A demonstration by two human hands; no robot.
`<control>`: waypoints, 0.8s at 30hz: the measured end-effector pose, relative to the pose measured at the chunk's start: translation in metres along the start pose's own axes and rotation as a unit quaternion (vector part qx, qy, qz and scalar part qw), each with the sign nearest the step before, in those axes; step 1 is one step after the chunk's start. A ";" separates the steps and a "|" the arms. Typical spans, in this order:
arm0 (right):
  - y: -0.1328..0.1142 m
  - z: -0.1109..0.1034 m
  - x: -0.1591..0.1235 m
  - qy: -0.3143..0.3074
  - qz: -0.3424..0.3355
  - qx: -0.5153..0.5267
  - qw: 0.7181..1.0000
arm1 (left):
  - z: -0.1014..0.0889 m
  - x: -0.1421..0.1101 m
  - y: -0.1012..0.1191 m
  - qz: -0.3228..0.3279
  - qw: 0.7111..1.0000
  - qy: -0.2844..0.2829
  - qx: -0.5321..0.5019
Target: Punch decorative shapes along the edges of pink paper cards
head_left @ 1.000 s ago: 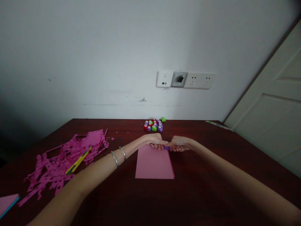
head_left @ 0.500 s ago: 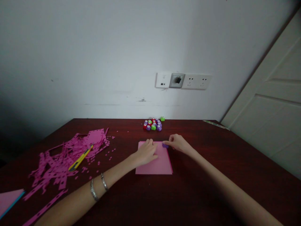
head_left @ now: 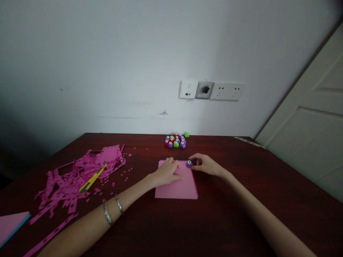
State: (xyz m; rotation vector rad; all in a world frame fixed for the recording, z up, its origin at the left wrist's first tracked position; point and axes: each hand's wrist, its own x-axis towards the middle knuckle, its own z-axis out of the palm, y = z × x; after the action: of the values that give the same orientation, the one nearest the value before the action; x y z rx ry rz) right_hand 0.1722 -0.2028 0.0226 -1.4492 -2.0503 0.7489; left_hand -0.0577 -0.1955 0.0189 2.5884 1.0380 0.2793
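Note:
A stack of pink paper (head_left: 177, 191) lies on the dark wooden table, its sheets slightly offset. My left hand (head_left: 168, 173) rests flat on it, thumb spread from the fingers. At the stack's top right corner sits a small purple paper punch (head_left: 189, 164) with a white button on top. My right hand (head_left: 206, 164) has its thumb and forefinger around this punch, the thumb at its right side and the button uncovered. Behind the stack stand several more small punches (head_left: 176, 140) in red, green and purple, grouped together.
Bright pink punched paper scraps (head_left: 64, 180) are heaped on the left, with tiny cut-outs scattered nearby. A yellow utility knife (head_left: 93, 178) lies on the heap. Pink paper with a blue edge (head_left: 13, 226) is at the lower left. Wall sockets (head_left: 227, 91) are above the table's back edge.
My right thumb has moved off the top of the purple paper punch to its side, so the white button now shows. My left hand stays on the paper.

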 end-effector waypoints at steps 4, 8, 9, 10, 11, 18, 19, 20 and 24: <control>0.000 0.002 0.001 -0.007 -0.018 0.003 1.000 | 0.000 0.000 0.000 -0.004 1.000 0.004 -0.001; 0.004 0.001 0.002 -0.007 -0.002 0.021 1.000 | -0.001 -0.001 0.001 -0.010 1.000 -0.005 -0.001; 0.006 0.000 0.002 -0.011 0.010 0.030 0.999 | -0.002 -0.001 0.002 -0.010 1.000 -0.006 -0.001; 0.008 0.000 0.002 -0.015 0.019 0.039 0.999 | -0.002 -0.001 0.002 -0.009 1.000 -0.006 0.000; 0.010 -0.002 0.001 -0.019 0.027 0.049 0.998 | -0.003 -0.001 0.002 -0.007 1.000 -0.006 -0.001; 0.022 -0.017 -0.004 -0.015 0.080 0.088 0.993 | -0.001 -0.001 -0.001 -0.003 1.000 -0.005 -0.007; 0.023 -0.018 -0.005 -0.014 0.083 0.091 0.992 | -0.001 -0.001 -0.001 -0.002 1.000 -0.005 -0.008; 0.023 -0.019 -0.006 -0.014 0.085 0.094 0.992 | 0.000 0.000 -0.001 -0.002 1.000 -0.004 -0.008; 0.024 -0.020 -0.007 -0.014 0.085 0.097 0.992 | 0.000 0.000 -0.002 -0.003 1.000 0.000 -0.011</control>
State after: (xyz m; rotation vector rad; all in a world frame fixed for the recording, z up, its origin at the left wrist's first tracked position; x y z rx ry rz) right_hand 0.2035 -0.2001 0.0194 -1.5195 -1.8328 1.0137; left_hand -0.0588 -0.1945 0.0178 2.5655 1.0355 0.2877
